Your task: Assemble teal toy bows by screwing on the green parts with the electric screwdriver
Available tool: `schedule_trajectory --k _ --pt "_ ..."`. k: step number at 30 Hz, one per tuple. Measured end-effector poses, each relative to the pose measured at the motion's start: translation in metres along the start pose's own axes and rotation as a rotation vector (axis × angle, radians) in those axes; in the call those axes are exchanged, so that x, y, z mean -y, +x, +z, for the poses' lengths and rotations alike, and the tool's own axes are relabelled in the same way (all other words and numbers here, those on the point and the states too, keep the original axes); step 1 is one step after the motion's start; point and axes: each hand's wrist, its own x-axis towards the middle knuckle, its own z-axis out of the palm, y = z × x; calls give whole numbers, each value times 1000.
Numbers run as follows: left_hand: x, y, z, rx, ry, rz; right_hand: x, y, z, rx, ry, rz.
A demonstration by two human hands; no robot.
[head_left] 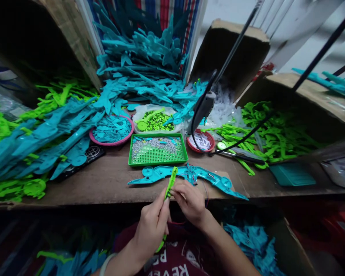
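A long lime-green plastic part [172,178] slants up through my left hand [155,218], whose fingers are wrapped round it. Its lower end shows beneath that hand, near the shirt. My right hand [189,201] pinches at the middle of the same green part; a small dark piece is by the fingertips, too small to name. Just beyond both hands a turquoise bow-shaped plastic shell [158,173] lies on the bench, with thin wires and a small fitting at its middle.
A green perforated tray [130,157] holds small metal bits. Near it are a pink basket [129,134], a red basket [209,148] and a bag of green pieces [155,120]. Heaps of turquoise parts [143,50] and green parts [276,134] surround the bench [109,184]. A screwdriver-like tool [209,101] hangs on a cable.
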Motion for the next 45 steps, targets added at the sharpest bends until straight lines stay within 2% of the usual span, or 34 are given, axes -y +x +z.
schedule_trajectory --k 2,5,10,12,14,16,17,19,21,23,25,27,30,33,35,36,39,42,43,45 --pt "2 -1 2 21 -76 -35 -3 -3 2 -25 114 68" --pt "7 -4 5 5 -98 -24 -1 -6 3 -39 247 260" --pt "16 -9 4 43 -63 13 2 -5 5 -30 584 726" --pt "15 -3 1 102 -120 -74 0 -1 7 15 736 913" --pt "12 11 -5 148 -232 -229 -3 5 8 91 785 1009" --pt "10 31 -12 128 -362 -353 -9 10 9 205 734 974" --pt "9 41 -16 99 -414 -385 -12 12 8 261 667 900" --pt "10 59 -25 27 -476 -400 -20 14 5 314 425 677" --pt "11 70 -33 -24 -492 -400 -32 12 0 299 81 443" --pt "13 72 -40 -55 -503 -408 -45 6 -4 323 -229 275" --pt "15 68 -44 -67 -502 -416 -56 -2 -9 416 -407 154" --pt "17 61 -49 -76 -493 -427 -63 -13 -14 497 -464 56" --pt "19 46 -56 -130 -479 -445 -60 -28 -26 515 -428 -39" --pt "15 32 -61 -241 -422 -454 -43 -31 -33 419 -310 -39" --pt "8 29 -60 -334 -354 -431 -26 -20 -28 388 -110 43" --pt "3 31 -59 -383 -328 -406 -18 -11 -22 414 22 120" --pt "-9 47 -59 -584 -317 -270 -5 22 4 607 430 435" --pt "-11 68 -74 -818 -216 -50 -15 50 23 646 649 642" --pt "-8 73 -82 -861 -161 -1 -22 56 25 621 664 666" --pt "1 79 -97 -865 -138 0 -36 62 27 582 633 666"
